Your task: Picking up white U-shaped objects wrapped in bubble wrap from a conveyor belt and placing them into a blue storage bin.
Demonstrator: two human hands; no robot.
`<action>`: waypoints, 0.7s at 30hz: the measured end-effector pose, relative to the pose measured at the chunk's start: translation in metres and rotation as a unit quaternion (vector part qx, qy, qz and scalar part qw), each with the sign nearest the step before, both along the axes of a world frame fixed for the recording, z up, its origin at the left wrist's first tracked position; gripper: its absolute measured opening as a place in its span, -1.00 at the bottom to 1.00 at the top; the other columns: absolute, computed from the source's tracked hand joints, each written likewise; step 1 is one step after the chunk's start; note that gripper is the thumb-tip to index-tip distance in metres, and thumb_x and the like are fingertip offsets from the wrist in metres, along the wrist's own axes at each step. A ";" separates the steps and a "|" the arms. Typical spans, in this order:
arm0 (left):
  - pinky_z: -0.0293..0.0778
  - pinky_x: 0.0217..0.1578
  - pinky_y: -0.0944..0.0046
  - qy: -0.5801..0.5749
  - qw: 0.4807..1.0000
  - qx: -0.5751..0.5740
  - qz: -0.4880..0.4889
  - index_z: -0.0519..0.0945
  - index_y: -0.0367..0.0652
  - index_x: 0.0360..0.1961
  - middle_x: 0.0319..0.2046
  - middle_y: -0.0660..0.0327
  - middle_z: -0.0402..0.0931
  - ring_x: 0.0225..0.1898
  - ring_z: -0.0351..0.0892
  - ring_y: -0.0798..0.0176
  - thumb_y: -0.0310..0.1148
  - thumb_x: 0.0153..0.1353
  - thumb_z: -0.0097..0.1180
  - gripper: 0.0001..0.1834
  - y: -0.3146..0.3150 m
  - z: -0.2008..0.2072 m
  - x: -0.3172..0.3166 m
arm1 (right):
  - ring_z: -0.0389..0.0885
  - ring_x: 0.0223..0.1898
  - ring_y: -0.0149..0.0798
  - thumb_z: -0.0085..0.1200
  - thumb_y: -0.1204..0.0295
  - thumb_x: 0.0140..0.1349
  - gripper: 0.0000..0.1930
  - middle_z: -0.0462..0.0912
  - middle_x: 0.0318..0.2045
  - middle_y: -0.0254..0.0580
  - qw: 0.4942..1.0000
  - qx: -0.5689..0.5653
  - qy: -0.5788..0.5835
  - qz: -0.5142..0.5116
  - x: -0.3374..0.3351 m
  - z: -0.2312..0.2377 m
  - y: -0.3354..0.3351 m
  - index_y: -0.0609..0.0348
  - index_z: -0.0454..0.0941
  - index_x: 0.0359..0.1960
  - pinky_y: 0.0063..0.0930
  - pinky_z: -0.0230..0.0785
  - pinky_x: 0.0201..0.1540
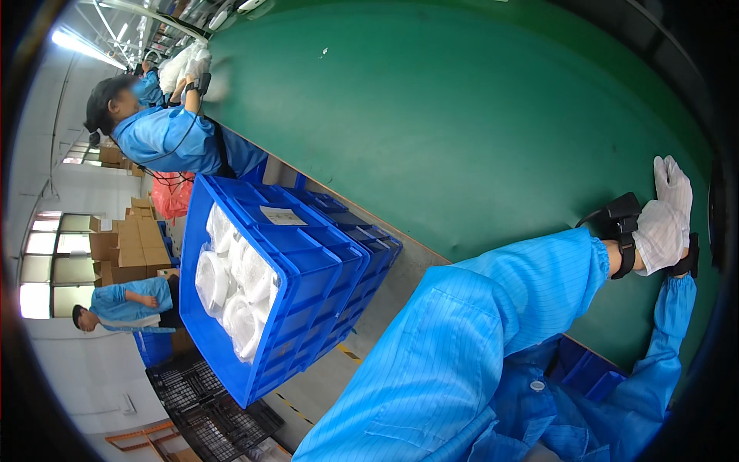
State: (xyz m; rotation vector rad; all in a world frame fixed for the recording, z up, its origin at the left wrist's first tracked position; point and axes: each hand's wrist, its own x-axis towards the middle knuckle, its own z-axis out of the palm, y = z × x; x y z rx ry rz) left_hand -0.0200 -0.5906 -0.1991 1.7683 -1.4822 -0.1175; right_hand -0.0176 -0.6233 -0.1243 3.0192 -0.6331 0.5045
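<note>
Gloves (pixel 668 212), white and overlapping, cover the left hand (pixel 653 237) and right hand (pixel 679 202) at the right part of the green counter (pixel 431 131). From my feed I cannot tell whether either grip is spread or pinching cloth. I judge that loose cloth could snag on the black wrist strap (pixel 627 250) if the hands slide apart. Visible fingertips (pixel 660 163) point toward my view's top, the gloves' long axis following. Well left stands a blue crate (pixel 319 266) holding bagged white items (pixel 245 269).
</note>
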 end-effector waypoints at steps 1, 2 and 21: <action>0.28 -0.47 0.03 0.018 1.000 0.013 -0.004 0.60 -0.23 -0.43 -0.60 0.08 0.51 -0.50 0.49 0.05 -0.25 0.01 0.02 -0.74 0.002 0.004 0.001 | 0.54 -0.05 0.15 0.01 0.22 0.30 -0.59 0.58 -0.11 0.22 1.000 0.015 0.004 -0.014 0.001 0.001 0.001 0.41 0.50 -0.06 -0.22 0.42 -0.02; 0.28 -0.47 0.03 0.018 1.000 0.011 -0.005 0.60 -0.23 -0.43 -0.60 0.08 0.51 -0.50 0.49 0.05 -0.25 0.01 0.02 -0.74 0.002 0.007 0.001 | 0.54 -0.04 0.15 0.01 0.22 0.30 -0.58 0.58 -0.11 0.22 0.999 0.030 0.008 -0.029 0.001 0.002 0.002 0.41 0.50 -0.06 -0.22 0.43 -0.02; 0.27 -0.47 0.04 0.016 0.993 -0.056 0.104 0.63 -0.07 -0.58 -0.60 0.20 0.54 -0.52 0.50 0.09 -0.23 -0.07 0.11 -0.83 -0.023 0.000 -0.027 | 0.21 0.30 -0.06 -0.14 0.61 0.00 -0.31 0.28 0.28 -0.06 0.973 0.037 0.186 -0.129 -0.014 -0.008 -0.036 0.07 0.29 0.30 -0.28 0.02 0.36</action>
